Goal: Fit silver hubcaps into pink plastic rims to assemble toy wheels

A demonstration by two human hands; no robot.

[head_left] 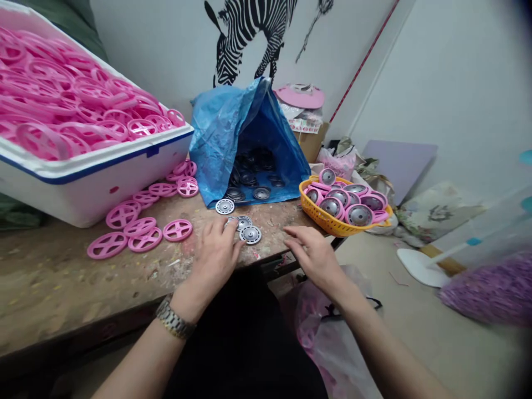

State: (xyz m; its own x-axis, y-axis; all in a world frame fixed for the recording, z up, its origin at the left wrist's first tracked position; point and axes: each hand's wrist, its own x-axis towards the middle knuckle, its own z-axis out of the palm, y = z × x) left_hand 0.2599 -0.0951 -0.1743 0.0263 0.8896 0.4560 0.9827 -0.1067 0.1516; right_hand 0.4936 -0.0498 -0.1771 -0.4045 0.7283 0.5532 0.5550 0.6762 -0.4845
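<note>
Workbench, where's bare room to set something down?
Bare wood lies on the workbench between the pink wheels and left hand. Crowded: grey discs by the blue bag, orange basket at the right edge.

Home w'shop – worn bench, parts bins.

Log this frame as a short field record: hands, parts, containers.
left hand: flat on the table, fingertips on a silver disc
right hand: open, at the table edge, holding nothing
loose pink wheels: on the table, left of the hands
white tub: heaped with pink wheels
blue bag: open, silver discs inside
orange basket: assembled pink-and-silver wheels
</note>
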